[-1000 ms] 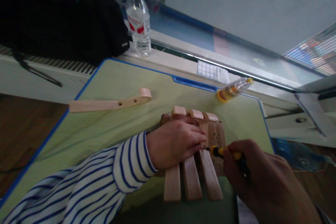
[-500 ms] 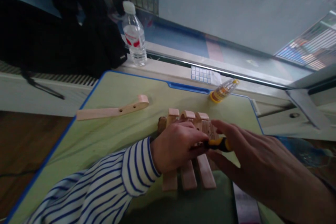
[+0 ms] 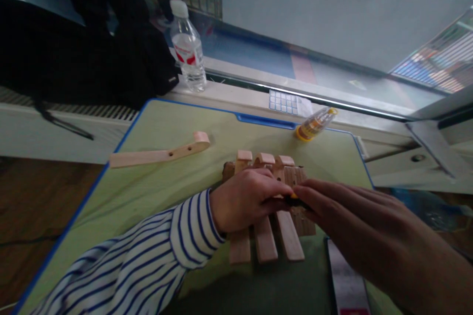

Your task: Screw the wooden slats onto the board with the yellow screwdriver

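Observation:
My left hand (image 3: pixel 247 197), in a striped sleeve, lies over a row of curved wooden slats (image 3: pixel 264 241) on the table. Its thumb and forefinger pinch the front end of a screwdriver (image 3: pixel 293 197) with a yellow and black handle. The fingers of my right hand (image 3: pixel 354 226) are closed round that handle from the right and cover most of it. What the screwdriver's tip touches is hidden behind my left fingers. Just right of the slats, a rough wooden block (image 3: pixel 305 221) shows under the tool.
One loose curved wooden piece (image 3: pixel 158 156) with two holes lies at the table's (image 3: pixel 111 197) left. A clear yellow-capped bottle (image 3: pixel 314 125) stands at the back right. A phone-like slab (image 3: pixel 347 275) is by my right wrist. A water bottle (image 3: pixel 188 54) and black bag (image 3: pixel 121 59) stand beyond.
My right hand's fingers were spread around the screwdriver handle and are now drawn together over it. My left hand has stayed nearly in place.

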Demonstrator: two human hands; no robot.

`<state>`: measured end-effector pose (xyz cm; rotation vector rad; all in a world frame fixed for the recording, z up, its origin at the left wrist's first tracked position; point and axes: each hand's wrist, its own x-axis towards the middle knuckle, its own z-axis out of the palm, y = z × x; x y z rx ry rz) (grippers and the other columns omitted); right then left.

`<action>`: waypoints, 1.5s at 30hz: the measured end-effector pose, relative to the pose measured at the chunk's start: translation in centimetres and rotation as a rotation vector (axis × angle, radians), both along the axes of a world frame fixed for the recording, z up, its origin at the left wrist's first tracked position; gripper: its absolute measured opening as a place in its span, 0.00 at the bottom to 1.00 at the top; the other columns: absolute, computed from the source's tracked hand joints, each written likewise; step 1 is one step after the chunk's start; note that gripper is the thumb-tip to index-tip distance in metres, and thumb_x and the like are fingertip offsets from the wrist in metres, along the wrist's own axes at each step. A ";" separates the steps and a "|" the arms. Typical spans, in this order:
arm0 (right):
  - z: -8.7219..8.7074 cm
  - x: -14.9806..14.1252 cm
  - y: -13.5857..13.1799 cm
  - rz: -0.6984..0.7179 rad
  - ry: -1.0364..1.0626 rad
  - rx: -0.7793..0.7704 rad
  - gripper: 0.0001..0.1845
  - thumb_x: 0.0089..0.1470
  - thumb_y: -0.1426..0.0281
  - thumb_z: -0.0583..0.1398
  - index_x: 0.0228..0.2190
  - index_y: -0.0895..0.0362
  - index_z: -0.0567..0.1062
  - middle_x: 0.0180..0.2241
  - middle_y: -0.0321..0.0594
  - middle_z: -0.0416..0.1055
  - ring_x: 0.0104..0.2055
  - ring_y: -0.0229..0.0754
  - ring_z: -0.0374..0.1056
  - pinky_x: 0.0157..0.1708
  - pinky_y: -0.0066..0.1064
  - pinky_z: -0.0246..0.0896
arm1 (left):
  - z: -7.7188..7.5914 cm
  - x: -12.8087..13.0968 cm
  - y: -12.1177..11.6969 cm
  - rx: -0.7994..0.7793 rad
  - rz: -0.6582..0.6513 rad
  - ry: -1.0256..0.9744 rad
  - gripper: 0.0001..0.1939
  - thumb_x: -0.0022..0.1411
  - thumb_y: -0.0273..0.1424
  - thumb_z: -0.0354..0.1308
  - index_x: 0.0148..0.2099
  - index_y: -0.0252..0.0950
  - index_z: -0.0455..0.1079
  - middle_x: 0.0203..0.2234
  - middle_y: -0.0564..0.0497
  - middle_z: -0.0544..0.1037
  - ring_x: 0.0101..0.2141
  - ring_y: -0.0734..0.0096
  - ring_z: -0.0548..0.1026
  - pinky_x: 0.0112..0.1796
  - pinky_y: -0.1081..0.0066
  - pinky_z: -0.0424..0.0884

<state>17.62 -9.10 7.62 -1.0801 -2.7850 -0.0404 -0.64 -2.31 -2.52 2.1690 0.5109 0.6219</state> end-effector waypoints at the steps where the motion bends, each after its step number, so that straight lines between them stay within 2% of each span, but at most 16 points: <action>1: -0.2 0.0 -0.1 -0.009 0.009 0.003 0.19 0.62 0.73 0.42 0.47 0.65 0.66 0.42 0.51 0.72 0.40 0.40 0.70 0.36 0.29 0.69 | 0.0 0.0 0.0 -0.018 -0.019 -0.002 0.08 0.60 0.28 0.55 0.41 0.35 0.73 0.31 0.49 0.75 0.34 0.72 0.71 0.38 0.73 0.67; 4: -1.0 0.2 -0.5 -0.058 0.027 -0.012 0.17 0.61 0.73 0.47 0.49 0.65 0.64 0.44 0.51 0.70 0.43 0.42 0.68 0.38 0.31 0.68 | 0.0 -0.1 0.2 -0.053 -0.068 -0.013 0.09 0.62 0.27 0.52 0.41 0.35 0.73 0.34 0.49 0.76 0.36 0.72 0.71 0.41 0.72 0.66; 8: -2.2 0.3 -1.0 -0.144 0.068 -0.064 0.22 0.57 0.74 0.54 0.53 0.65 0.61 0.48 0.50 0.68 0.47 0.44 0.65 0.43 0.34 0.66 | -0.2 -0.1 0.1 -0.070 -0.108 -0.023 0.11 0.63 0.26 0.50 0.45 0.35 0.71 0.36 0.49 0.76 0.38 0.71 0.71 0.42 0.70 0.65; 12: -2.6 0.3 -1.4 -0.166 0.089 -0.049 0.23 0.56 0.74 0.55 0.53 0.64 0.61 0.48 0.49 0.68 0.49 0.44 0.64 0.46 0.34 0.64 | 0.1 -0.1 -0.3 -0.043 -0.063 0.007 0.13 0.62 0.29 0.52 0.49 0.35 0.69 0.37 0.48 0.76 0.38 0.70 0.71 0.42 0.70 0.65; 15: -2.4 0.3 -1.6 -0.168 0.085 -0.043 0.22 0.56 0.75 0.55 0.52 0.64 0.62 0.47 0.49 0.68 0.49 0.43 0.64 0.46 0.33 0.64 | 0.6 0.1 -0.9 -0.009 0.020 0.013 0.15 0.60 0.34 0.56 0.48 0.35 0.70 0.36 0.49 0.76 0.36 0.71 0.72 0.39 0.71 0.66; 18: -2.0 0.2 -1.8 -0.170 0.054 -0.014 0.20 0.56 0.74 0.55 0.51 0.64 0.63 0.46 0.48 0.69 0.47 0.43 0.65 0.44 0.34 0.65 | 0.9 0.2 -1.4 0.038 0.073 0.012 0.13 0.59 0.34 0.56 0.45 0.36 0.71 0.32 0.51 0.76 0.34 0.72 0.71 0.36 0.72 0.66; 21: -1.3 0.2 -1.8 -0.154 0.002 0.006 0.16 0.57 0.72 0.53 0.48 0.62 0.65 0.44 0.47 0.70 0.43 0.42 0.68 0.39 0.34 0.68 | 0.9 0.3 -1.7 0.056 0.062 0.005 0.11 0.60 0.32 0.55 0.45 0.36 0.72 0.32 0.51 0.76 0.33 0.73 0.71 0.36 0.73 0.66; 24: -0.2 0.6 -1.8 -0.111 -0.032 -0.020 0.19 0.59 0.70 0.51 0.51 0.61 0.63 0.47 0.48 0.69 0.45 0.43 0.68 0.38 0.34 0.69 | 1.0 0.3 -1.8 0.060 0.040 0.001 0.11 0.60 0.31 0.55 0.45 0.35 0.71 0.32 0.51 0.76 0.34 0.73 0.71 0.37 0.72 0.66; 29: 0.7 1.1 -1.5 0.011 -0.052 -0.057 0.24 0.54 0.80 0.50 0.53 0.61 0.62 0.50 0.48 0.68 0.49 0.42 0.66 0.44 0.34 0.67 | 1.1 0.1 -1.8 0.069 0.034 -0.001 0.10 0.60 0.31 0.55 0.42 0.34 0.72 0.30 0.51 0.75 0.32 0.74 0.71 0.35 0.73 0.66; 34: 0.2 1.0 -1.5 -0.003 -0.026 -0.026 0.24 0.51 0.85 0.49 0.50 0.63 0.65 0.48 0.48 0.70 0.46 0.42 0.69 0.42 0.35 0.68 | 0.9 0.0 -1.6 0.070 0.009 0.009 0.10 0.61 0.31 0.55 0.43 0.35 0.72 0.29 0.51 0.76 0.31 0.74 0.71 0.35 0.74 0.66; 40: -0.5 0.4 -1.9 -0.065 0.000 0.012 0.18 0.58 0.75 0.52 0.50 0.65 0.64 0.48 0.52 0.69 0.46 0.46 0.68 0.41 0.37 0.68 | 0.8 -0.1 -1.4 0.010 -0.061 -0.009 0.11 0.63 0.30 0.52 0.45 0.35 0.72 0.34 0.49 0.77 0.34 0.74 0.72 0.38 0.73 0.67; 45: -1.4 -0.3 -2.1 -0.168 0.030 0.046 0.15 0.59 0.71 0.51 0.47 0.64 0.65 0.42 0.48 0.72 0.40 0.43 0.70 0.37 0.33 0.67 | 0.8 -0.1 -1.3 -0.034 -0.104 -0.024 0.12 0.64 0.28 0.49 0.48 0.34 0.70 0.37 0.48 0.76 0.37 0.73 0.72 0.42 0.71 0.66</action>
